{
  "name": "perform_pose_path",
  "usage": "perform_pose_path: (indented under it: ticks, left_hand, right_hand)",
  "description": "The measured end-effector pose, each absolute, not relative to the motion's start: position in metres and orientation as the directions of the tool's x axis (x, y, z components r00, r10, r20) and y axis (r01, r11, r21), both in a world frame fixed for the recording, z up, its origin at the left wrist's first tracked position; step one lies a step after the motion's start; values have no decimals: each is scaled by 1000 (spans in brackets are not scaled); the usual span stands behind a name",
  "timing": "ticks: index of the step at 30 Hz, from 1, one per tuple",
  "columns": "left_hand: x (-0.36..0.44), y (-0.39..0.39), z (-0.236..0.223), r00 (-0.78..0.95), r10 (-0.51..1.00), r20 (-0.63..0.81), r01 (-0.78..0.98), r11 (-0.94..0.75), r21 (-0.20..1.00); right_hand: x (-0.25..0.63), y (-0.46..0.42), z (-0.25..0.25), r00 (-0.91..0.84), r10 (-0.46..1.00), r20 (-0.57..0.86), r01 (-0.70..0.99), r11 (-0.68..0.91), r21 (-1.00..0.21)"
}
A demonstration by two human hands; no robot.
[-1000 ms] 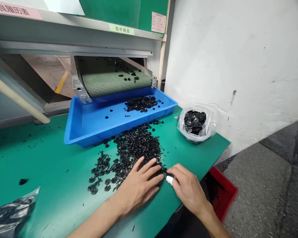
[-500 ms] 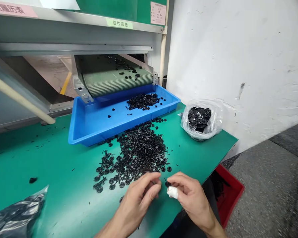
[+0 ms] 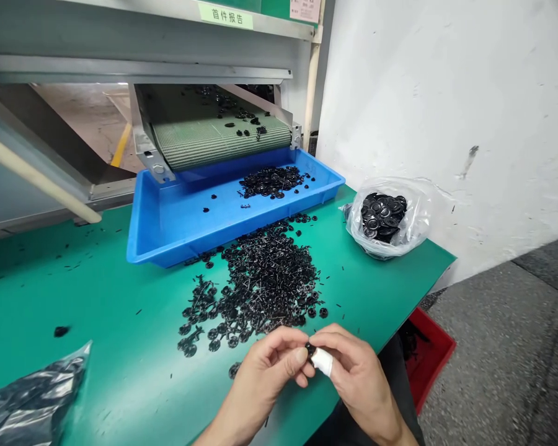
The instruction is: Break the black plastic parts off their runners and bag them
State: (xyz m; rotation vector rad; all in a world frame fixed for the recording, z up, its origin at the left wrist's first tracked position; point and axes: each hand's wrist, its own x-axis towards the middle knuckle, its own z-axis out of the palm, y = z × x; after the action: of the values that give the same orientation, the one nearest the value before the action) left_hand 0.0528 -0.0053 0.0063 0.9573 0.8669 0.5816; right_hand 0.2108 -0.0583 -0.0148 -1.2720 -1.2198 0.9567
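Note:
Between the fingertips of both hands sits a small round black plastic part (image 3: pixel 310 349), mostly covered by fingers. My left hand (image 3: pixel 276 362) is closed on its left side, thumb and index finger pinching. My right hand (image 3: pixel 351 368), its thumb wrapped in white tape, pinches the same part from the right. Just beyond the hands spreads a pile of small black plastic parts (image 3: pixel 270 272), some disc-shaped, some thin like pins. One loose black disc (image 3: pixel 234 370) lies left of my left hand.
A blue tray (image 3: pixel 181 238) with black parts stands under a green conveyor belt (image 3: pixel 218 145). A clear bag (image 3: pixel 416 217) of black discs (image 3: pixel 384 214) sits at right. A filled plastic bag (image 3: pixel 32 396) lies front left. A red bin (image 3: pixel 434 365) stands beside the green table (image 3: pixel 121 316).
My hands have come together, and the left fingers now meet the black part that the right hand was holding. The camera view has tilted slightly down.

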Motion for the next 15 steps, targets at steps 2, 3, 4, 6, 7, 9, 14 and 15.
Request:
perform_pose_path:
  ticks: [2,3,4,6,7,9,14,15]
  left_hand:
    - [54,-5,7,550,745,-377,-34,471,881]
    - [54,-5,7,551,744,-379,-31,472,881]
    - [54,-5,7,551,743,-381,-31,474,880]
    - [54,-5,6,550,740,-387,-34,482,875]
    - [54,-5,5,549,739,-391,-36,488,872]
    - [55,-5,5,545,740,-394,-47,496,867]
    - [56,-3,4,504,771,-390,-61,482,874]
    - [56,-4,4,502,774,-386,-56,475,878]
  right_hand:
    - [210,-59,-17,195,979,53,89,37,-995]
    - [210,-59,-18,210,978,17,80,0,-997]
    - [210,-59,-19,219,976,-5,80,-23,-996]
    - [210,-59,-18,214,977,-1,101,-23,-995]
    - [210,-58,-18,206,979,17,112,-7,-994]
    - [211,-57,-16,186,982,46,120,24,-993]
    - [211,-55,-15,167,985,45,67,34,-997]
    - [210,-55,-16,171,984,44,59,34,-998]
